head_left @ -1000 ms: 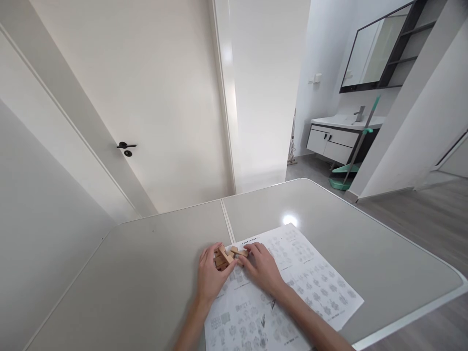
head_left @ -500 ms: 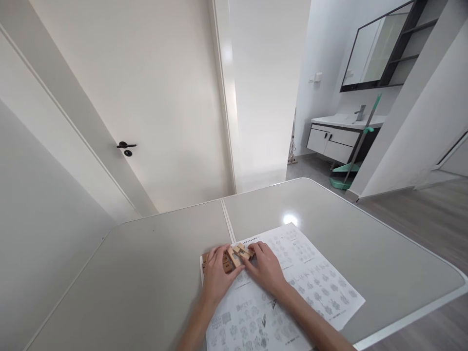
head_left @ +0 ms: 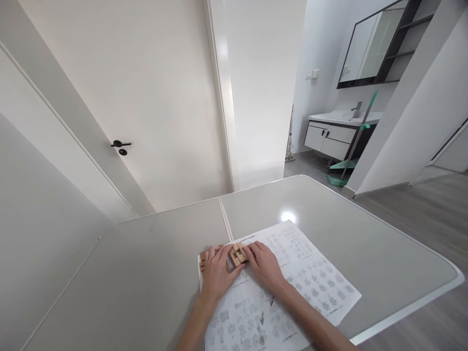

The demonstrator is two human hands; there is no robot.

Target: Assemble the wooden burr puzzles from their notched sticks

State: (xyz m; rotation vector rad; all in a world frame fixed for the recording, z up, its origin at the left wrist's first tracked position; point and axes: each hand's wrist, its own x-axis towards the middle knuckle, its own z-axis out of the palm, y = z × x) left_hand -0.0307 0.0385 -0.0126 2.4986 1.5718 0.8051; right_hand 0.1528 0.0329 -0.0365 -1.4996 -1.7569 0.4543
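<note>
Between my two hands sits a small wooden interlocking puzzle (head_left: 238, 254) made of light wood pieces, with a gap in its middle. My left hand (head_left: 216, 273) grips its left side, thumb at the near edge. On the other side my right hand (head_left: 266, 265) pinches it with thumb and fingers. Darker brown wooden pieces (head_left: 202, 262) lie beside and partly under my left hand, so some are hidden. Beneath everything is a large white sheet (head_left: 318, 278) printed with rows of small grey diagrams.
The grey table (head_left: 153, 282) has a pale rim and a seam (head_left: 224, 219) across it. A door with a black handle (head_left: 120, 144) stands beyond. At the right back are a sink cabinet (head_left: 329, 136) and a green dustpan (head_left: 338, 180).
The light wooden pieces, loose and skewed before, now sit together as a compact squarish block. My hands have drawn closer around them. The whole view has shifted slightly.
</note>
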